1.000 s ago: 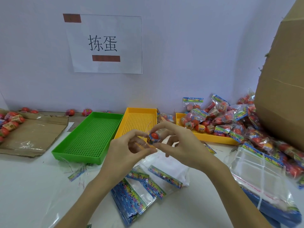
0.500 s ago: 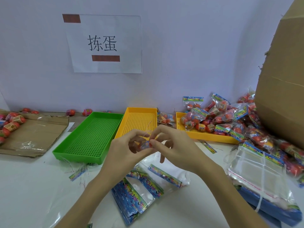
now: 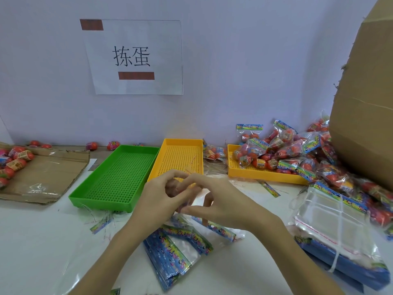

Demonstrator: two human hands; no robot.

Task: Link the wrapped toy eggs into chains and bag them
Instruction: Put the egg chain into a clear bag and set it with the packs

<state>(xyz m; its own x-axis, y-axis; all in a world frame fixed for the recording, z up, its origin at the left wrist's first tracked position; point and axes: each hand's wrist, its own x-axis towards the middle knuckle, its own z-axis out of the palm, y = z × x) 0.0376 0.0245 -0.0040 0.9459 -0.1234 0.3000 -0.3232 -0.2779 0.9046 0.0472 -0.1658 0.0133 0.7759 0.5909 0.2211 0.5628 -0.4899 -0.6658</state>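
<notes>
Nearest edge of white table (image 3: 38, 241): loose fan of empty blue-headed bags (image 3: 176, 250) lying flat, partly under the wrists. To the right, a tied bundle of clear bags (image 3: 331, 226).

Above the fan, left hand (image 3: 157, 201) and right hand (image 3: 221, 201) meet fingertip to fingertip, fingers curled inward around something small; the object itself is blurred and mostly hidden, so what they pinch cannot be told.

Behind hands: green tray (image 3: 119, 177), then yellow tray (image 3: 180, 158) alongside it.

Far right: second yellow tray (image 3: 255, 172) heaped with bagged eggs (image 3: 285, 150), against a cardboard box (image 3: 365, 116). Far left: loose wrapped eggs (image 3: 17, 158) on flattened cardboard (image 3: 46, 173).
</notes>
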